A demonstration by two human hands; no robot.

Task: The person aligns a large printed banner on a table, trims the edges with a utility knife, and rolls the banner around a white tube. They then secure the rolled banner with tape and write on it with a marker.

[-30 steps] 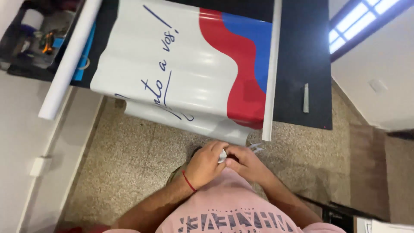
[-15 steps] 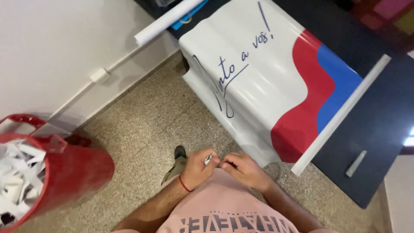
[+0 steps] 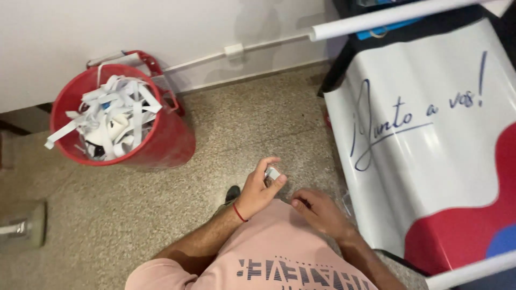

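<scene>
1. The left hand (image 3: 259, 189) is raised in front of the pink shirt (image 3: 274, 252), with its fingers curled in and the thumb pressed up against a small silvery tool (image 3: 272, 174). It is mostly closed around this tool, and only the tool's light end pokes out above the thumb. A thin red band (image 3: 239, 213) circles the wrist just below the hand.

2. The right hand (image 3: 318, 210) sits just to the right of the left hand and a little lower, close to it but not touching. Its fingers are loosely bent and pointing towards the left hand. Something small and dark shows at the fingertips, too tiny to identify, so I cannot tell whether it is pinching anything.

3. One tool is in view, and it is in the left hand's grip.

4. One red bucket (image 3: 156, 140) stands on the speckled floor (image 3: 242, 123), well away to the upper left of the left hand. It is stuffed with many white paper strips (image 3: 110, 115), too jumbled to count.

5. One large white printed banner (image 3: 430, 139) hangs just to the right of the right hand, with dark handwritten script across it and red and blue shapes at its lower edge.

6. Two white tubes are visible: one tube (image 3: 398, 15) along the banner's top, far above the hands, and another (image 3: 473, 271) below and to the right of the right hand.

7. One dark shoe tip (image 3: 232, 193) peeks out just left of the left wrist.
</scene>
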